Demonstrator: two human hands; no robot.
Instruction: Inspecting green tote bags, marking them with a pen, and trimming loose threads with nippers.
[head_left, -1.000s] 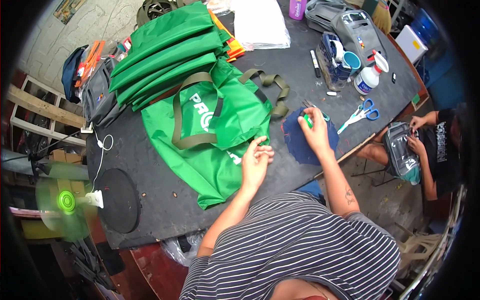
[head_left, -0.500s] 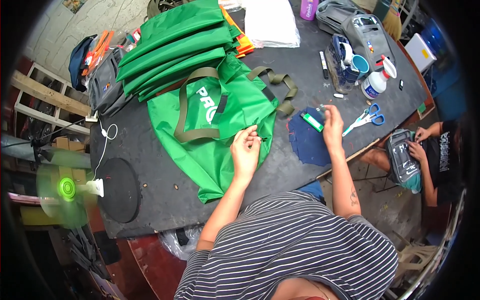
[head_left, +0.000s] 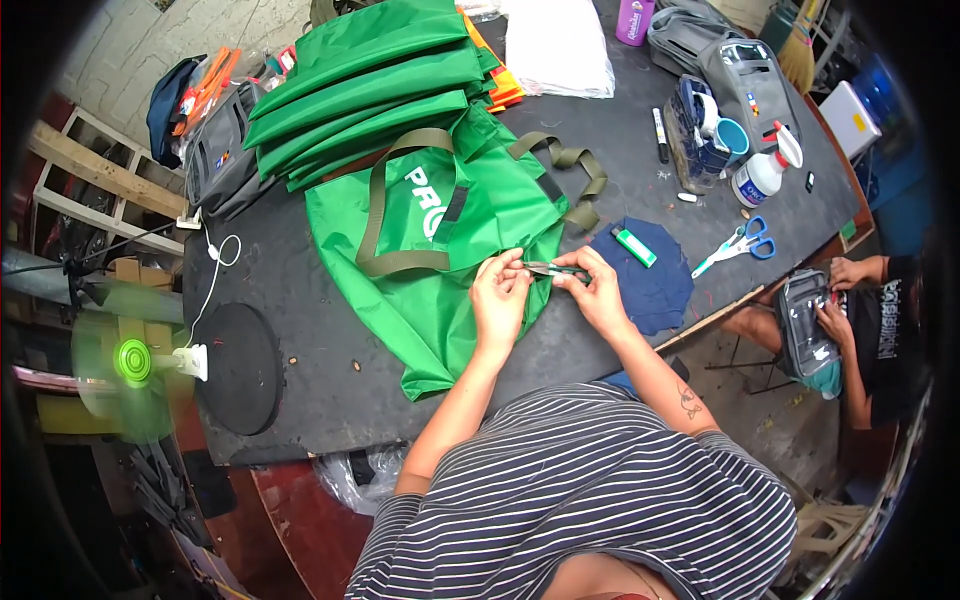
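A green tote bag point(head_left: 400, 310) with olive webbing handles point(head_left: 372, 215) lies spread on the dark table. Over its near right part, my left hand point(head_left: 499, 300) is closed in a pinch; what lies between its fingertips is too small to make out. My right hand point(head_left: 599, 295) grips small thread snips point(head_left: 545, 268), their blades pointing left at the left fingertips. Just right of that hand, a green lighter point(head_left: 635, 248) rests on a dark blue cloth piece point(head_left: 655, 290). Blue-handled scissors point(head_left: 735, 246) lie farther right.
Folded green bags point(head_left: 370, 90) are stacked at the back left. A spray bottle point(head_left: 760, 180), a marker point(head_left: 660, 135) and grey bags point(head_left: 745, 85) sit at the right. A fan point(head_left: 133, 360) runs at the left edge. Another person's hands point(head_left: 840, 310) handle a bag beyond the table's right edge.
My right hand has moved left from over the blue cloth to my left hand, and the snips now show in it. My left hand stays pinched over the green bag.
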